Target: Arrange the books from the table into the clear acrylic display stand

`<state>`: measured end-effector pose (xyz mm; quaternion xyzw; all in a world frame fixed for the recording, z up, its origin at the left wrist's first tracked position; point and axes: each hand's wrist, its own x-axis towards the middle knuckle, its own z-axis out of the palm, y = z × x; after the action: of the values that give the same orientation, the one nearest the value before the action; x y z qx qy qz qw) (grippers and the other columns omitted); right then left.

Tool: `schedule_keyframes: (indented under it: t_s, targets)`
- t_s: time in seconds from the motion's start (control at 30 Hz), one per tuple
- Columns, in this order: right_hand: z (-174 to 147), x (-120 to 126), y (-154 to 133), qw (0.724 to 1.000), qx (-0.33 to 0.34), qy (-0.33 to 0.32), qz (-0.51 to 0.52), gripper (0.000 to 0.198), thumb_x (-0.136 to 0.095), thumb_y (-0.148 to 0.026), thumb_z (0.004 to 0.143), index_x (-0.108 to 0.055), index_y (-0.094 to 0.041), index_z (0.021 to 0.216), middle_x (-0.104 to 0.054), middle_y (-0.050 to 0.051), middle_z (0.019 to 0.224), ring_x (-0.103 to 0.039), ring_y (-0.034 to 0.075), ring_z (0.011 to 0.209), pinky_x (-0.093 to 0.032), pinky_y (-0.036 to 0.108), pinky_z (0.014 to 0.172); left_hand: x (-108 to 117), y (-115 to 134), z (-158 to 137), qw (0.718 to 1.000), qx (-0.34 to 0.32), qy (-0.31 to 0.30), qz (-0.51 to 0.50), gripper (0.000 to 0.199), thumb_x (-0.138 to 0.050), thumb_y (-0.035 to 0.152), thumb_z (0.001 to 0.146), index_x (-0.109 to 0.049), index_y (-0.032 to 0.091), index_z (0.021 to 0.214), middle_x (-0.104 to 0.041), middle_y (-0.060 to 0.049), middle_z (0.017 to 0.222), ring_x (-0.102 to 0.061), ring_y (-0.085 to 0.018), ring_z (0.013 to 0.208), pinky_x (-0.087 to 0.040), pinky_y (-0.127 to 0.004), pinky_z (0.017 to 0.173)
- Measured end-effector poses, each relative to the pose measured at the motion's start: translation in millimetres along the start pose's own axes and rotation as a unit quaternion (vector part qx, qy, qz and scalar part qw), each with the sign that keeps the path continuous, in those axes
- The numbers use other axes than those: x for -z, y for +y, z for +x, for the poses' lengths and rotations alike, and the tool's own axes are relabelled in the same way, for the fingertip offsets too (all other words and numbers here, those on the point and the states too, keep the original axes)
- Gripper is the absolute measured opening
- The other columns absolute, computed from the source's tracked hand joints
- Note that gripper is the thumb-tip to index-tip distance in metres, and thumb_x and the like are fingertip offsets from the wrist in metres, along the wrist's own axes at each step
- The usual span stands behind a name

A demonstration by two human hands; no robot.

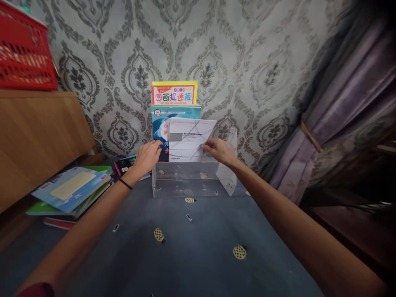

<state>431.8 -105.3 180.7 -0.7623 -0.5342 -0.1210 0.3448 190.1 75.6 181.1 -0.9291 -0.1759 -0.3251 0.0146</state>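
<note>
A clear acrylic book rack (190,173) stands against the wall, with upright books in it. At the back is a yellow-edged book (175,95) with colourful characters; before it stands a blue picture book (161,121). A white booklet (187,142) with grey lines is in front, overlapping the blue one and leaning slightly right. Its right edge is pinched by my right hand (220,151). My left hand (149,155), fingers curled together, rests at the left edge of the blue picture book; its thumb is hard to make out.
Several books (74,189) lie in a loose pile at the left, with a dark, pink-edged book (125,164) beside the rack. A red basket (26,51) sits on a wooden cabinet (43,132). On the right hangs a tied curtain (309,123). Dark pineapple-print cloth (198,247) covers the surface.
</note>
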Motion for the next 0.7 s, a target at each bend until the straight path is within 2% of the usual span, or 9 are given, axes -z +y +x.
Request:
schedule_keyframes:
  t_s: [0.13,0.33,0.47,0.7]
  targets:
    - [0,-1,-1,1.0,-0.013,-0.009,0.009,0.016,-0.057,-0.029,0.085,-0.069,-0.021,0.077,-0.074,0.005,0.073,-0.066,0.022,0.069,-0.045,0.029,0.061,4,8,10,0.999,0.014,0.025,-0.034,0.022,-0.051,0.02,0.096,-0.066,0.019,0.112,-0.072,-0.009,0.111,-0.066,-0.025,0.102,-0.048,-0.034,0.083]
    - [-1,-1,-3,1.0,-0.022,-0.011,0.012,0.017,-0.057,-0.03,0.085,-0.069,-0.021,0.076,-0.075,0.005,0.074,-0.068,0.023,0.07,-0.046,0.03,0.063,-8,13,24,0.993,0.031,0.014,-0.109,0.017,-0.055,0.02,0.092,-0.071,0.021,0.098,-0.075,-0.005,0.101,-0.067,-0.021,0.095,-0.048,-0.031,0.084]
    - [-2,-2,-3,0.999,-0.029,-0.009,0.018,0.017,-0.058,-0.028,0.085,-0.071,-0.022,0.078,-0.075,0.004,0.075,-0.068,0.022,0.07,-0.047,0.029,0.062,-13,12,26,0.992,0.061,0.009,-0.11,0.016,-0.057,0.025,0.091,-0.074,0.023,0.091,-0.076,-0.004,0.088,-0.066,-0.021,0.085,-0.046,-0.03,0.076]
    - [4,-13,-13,1.0,-0.002,-0.029,0.0,0.021,-0.057,-0.028,0.088,-0.075,-0.019,0.083,-0.077,0.006,0.079,-0.069,0.025,0.075,-0.049,0.031,0.069,0,5,22,0.992,0.086,0.037,-0.085,0.019,-0.056,0.024,0.092,-0.075,0.023,0.091,-0.076,-0.004,0.088,-0.066,-0.022,0.084,-0.044,-0.031,0.073]
